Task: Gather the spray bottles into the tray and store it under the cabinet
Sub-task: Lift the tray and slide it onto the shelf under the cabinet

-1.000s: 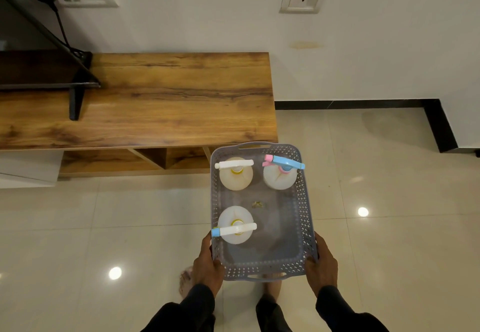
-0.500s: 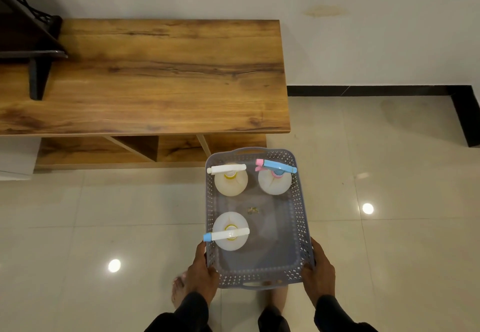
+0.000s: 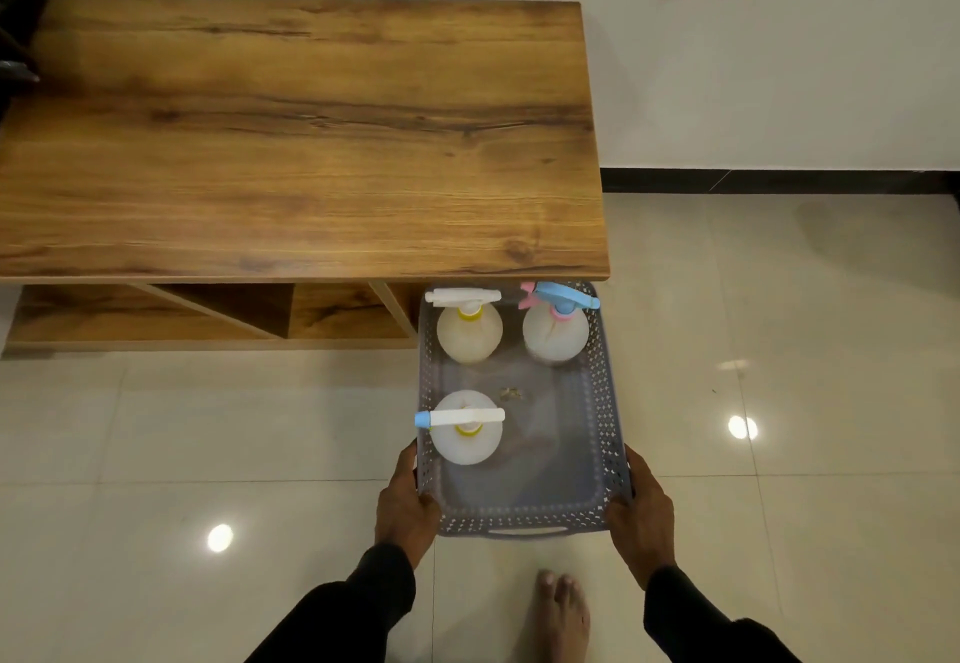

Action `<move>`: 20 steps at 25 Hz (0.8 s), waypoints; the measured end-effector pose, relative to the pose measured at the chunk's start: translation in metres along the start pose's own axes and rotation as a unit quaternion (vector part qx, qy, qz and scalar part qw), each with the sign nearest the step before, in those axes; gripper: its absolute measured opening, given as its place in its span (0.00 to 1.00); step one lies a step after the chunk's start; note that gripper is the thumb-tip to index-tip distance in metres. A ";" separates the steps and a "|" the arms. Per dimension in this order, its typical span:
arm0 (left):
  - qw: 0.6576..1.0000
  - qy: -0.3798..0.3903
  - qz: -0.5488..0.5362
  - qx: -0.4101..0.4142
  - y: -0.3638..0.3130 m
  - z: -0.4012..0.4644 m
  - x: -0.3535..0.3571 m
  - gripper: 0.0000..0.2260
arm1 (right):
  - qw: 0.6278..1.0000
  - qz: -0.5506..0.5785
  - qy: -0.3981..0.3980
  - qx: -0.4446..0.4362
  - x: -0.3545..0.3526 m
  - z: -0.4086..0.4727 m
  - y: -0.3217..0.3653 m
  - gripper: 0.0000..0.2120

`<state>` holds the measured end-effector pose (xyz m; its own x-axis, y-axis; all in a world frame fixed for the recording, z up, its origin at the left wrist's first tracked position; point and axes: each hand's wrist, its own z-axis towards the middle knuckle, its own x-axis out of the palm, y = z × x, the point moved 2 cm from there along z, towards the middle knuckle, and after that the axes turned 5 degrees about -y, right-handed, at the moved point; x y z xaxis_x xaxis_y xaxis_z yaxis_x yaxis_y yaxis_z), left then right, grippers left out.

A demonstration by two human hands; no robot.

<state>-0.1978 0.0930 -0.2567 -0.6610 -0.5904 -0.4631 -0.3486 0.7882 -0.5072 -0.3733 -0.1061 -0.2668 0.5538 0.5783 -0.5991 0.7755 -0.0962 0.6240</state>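
1. A bare foot (image 3: pixel 563 610) stands on the tiled floor (image 3: pixel 156 428).
2. The left hand (image 3: pixel 408 504) and the right hand (image 3: pixel 641 517) each grip one near corner of the grey tray (image 3: pixel 519 525), fingers closed on its sides.
3. Inside the tray, one spray bottle (image 3: pixel 466 431) stands near left, and two more, a white-headed bottle (image 3: pixel 469 327) and a blue-headed bottle (image 3: pixel 555 330), stand at the far end.
4. The far end of the tray is under the front edge of the wooden cabinet (image 3: pixel 311 143).

Low wood-grain cabinet (image 3: pixel 301 137) with open shelf bays beneath stands against a white wall (image 3: pixel 753 65) with black skirting (image 3: pixel 779 181), on glossy cream floor tiles (image 3: pixel 156 454) mirroring ceiling lights.
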 end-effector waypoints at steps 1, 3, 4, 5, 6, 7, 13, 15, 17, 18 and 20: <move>1.000 -0.002 0.000 0.003 -0.003 0.010 0.002 0.29 | 1.000 0.001 -0.001 -0.008 0.003 0.009 0.003 0.28; 1.000 -0.009 0.001 0.011 -0.011 0.030 0.004 0.28 | 1.000 -0.002 -0.001 -0.019 0.009 0.027 0.009 0.30; 1.000 -0.009 -0.004 0.012 -0.016 0.040 0.006 0.27 | 1.000 -0.003 0.002 -0.022 0.013 0.037 0.011 0.30; 1.000 -0.008 -0.012 0.011 -0.020 0.049 0.007 0.27 | 1.000 -0.004 0.005 -0.026 0.017 0.047 0.014 0.31; 1.000 -0.008 -0.021 0.010 -0.024 0.058 0.007 0.27 | 0.999 -0.005 0.008 -0.033 0.020 0.057 0.017 0.31; 1.000 -0.011 -0.028 0.008 -0.029 0.067 0.008 0.27 | 0.999 -0.007 0.007 -0.042 0.023 0.065 0.022 0.32; 0.998 -0.039 -0.040 0.019 -0.050 0.114 0.009 0.24 | 0.998 -0.019 -0.005 -0.068 0.046 0.114 0.037 0.26; 0.998 -0.050 -0.042 0.023 -0.056 0.127 0.009 0.24 | 0.997 0.001 -0.007 -0.070 0.051 0.125 0.041 0.23; 0.996 -0.064 -0.045 0.032 -0.061 0.138 0.010 0.24 | 0.997 0.015 -0.011 -0.080 0.055 0.135 0.044 0.22; 0.996 -0.070 -0.050 0.037 -0.063 0.143 0.011 0.23 | 0.996 0.016 -0.015 -0.084 0.058 0.141 0.046 0.21; 0.993 -0.088 -0.066 0.043 -0.066 0.152 0.013 0.22 | 0.996 0.013 -0.020 -0.082 0.062 0.151 0.050 0.20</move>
<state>-0.0823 0.0065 -0.3396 -0.4844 -0.7145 -0.5048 -0.3608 0.6888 -0.6288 -0.2542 -0.1975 -0.3487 0.5877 0.5438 -0.5991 0.7025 0.0244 0.7113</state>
